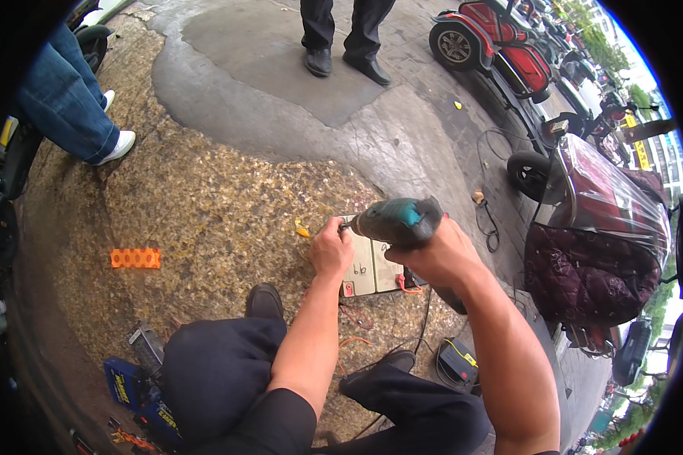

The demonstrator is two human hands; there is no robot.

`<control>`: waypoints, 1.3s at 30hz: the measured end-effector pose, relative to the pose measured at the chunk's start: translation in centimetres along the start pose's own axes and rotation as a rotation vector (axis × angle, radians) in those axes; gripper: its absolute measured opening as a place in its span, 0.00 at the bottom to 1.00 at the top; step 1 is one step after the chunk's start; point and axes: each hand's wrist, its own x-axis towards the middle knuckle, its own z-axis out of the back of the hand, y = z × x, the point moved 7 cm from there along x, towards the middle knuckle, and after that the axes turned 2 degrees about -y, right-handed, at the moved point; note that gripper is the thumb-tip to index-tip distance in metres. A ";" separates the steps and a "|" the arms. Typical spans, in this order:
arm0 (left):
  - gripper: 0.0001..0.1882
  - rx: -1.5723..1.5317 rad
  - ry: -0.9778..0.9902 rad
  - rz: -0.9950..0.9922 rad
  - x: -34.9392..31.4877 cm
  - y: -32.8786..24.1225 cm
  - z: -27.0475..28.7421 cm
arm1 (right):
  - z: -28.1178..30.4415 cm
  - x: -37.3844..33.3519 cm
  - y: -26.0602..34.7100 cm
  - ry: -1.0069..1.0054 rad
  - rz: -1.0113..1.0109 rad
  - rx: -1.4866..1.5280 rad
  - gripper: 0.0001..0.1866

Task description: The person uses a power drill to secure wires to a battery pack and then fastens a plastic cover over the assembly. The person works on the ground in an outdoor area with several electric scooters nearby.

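Observation:
In my right hand [446,256] is a black and teal cordless drill [399,220], with my fingers wrapped round its grip. The drill points left, and its tip ends at the fingers of my left hand [331,249]. Those fingers are drawn together at the far left corner of a pair of pale grey batteries [363,271]; what they pinch is too small to make out. Handwritten marks show on the battery tops. A red terminal sits at the near left corner, and a red wire [408,287] at the near right. The drill and right hand hide the batteries' far right part.
An orange strip [135,258] lies on the stone ground at left. Blue boxes [125,381] stand beside my left knee, and a black charger-like box [457,361] with cables sits at right. Two people stand ahead; parked scooters [584,250] line the right.

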 end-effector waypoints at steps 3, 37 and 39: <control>0.11 -0.034 0.005 0.010 0.0 0.1 0.0 | 0.3 0.7 0.3 0.020 -0.027 -0.080 0.24; 0.12 -0.072 0.038 0.030 0.1 0.5 -0.1 | -0.3 3.4 0.0 0.104 0.148 0.021 0.24; 0.12 -0.064 0.047 0.040 0.1 0.5 -0.1 | -0.6 4.0 0.1 0.138 0.125 -0.017 0.23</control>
